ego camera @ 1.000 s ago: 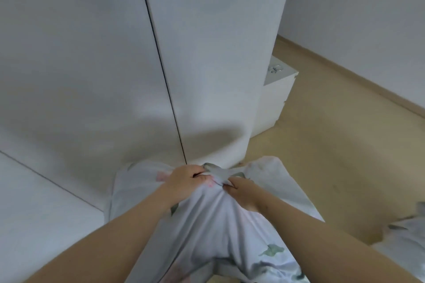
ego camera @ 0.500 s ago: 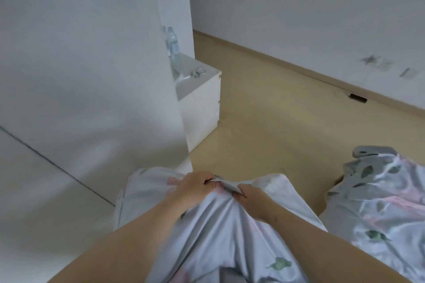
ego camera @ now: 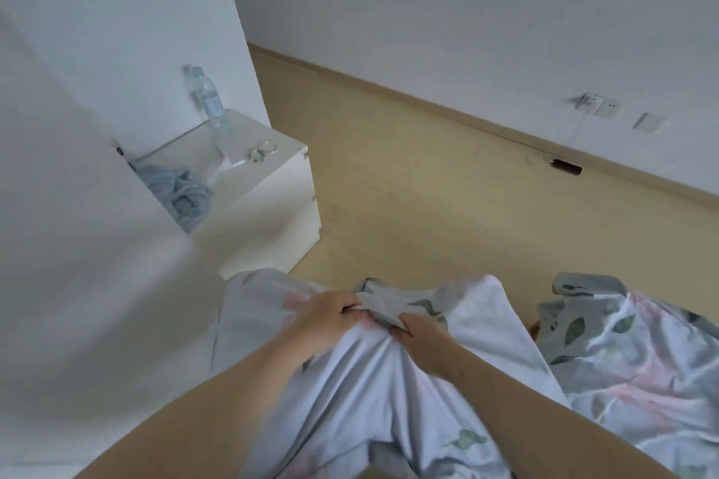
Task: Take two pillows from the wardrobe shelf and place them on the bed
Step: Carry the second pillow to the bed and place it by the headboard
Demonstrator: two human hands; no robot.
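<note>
I carry a pale blue pillow printed with green leaves and pink flowers, low in the middle of the view, close to my body. My left hand grips the bunched fabric at its top edge. My right hand pinches the same bunch just to the right, and the two hands almost touch. The bed, under matching floral bedding, lies at the lower right, beside the pillow. The white wardrobe fills the left side with its doors shut; its shelf is hidden.
A white nightstand stands beside the wardrobe, with a water bottle, a crumpled blue cloth, a small card and rings on top. Beige floor stretches to the far wall, where a socket and a dark charger sit near the skirting.
The view has swung right from the wardrobe doors. The nightstand has come fully into sight and the bed has appeared at the lower right. Both hands keep their grip on the pillow.
</note>
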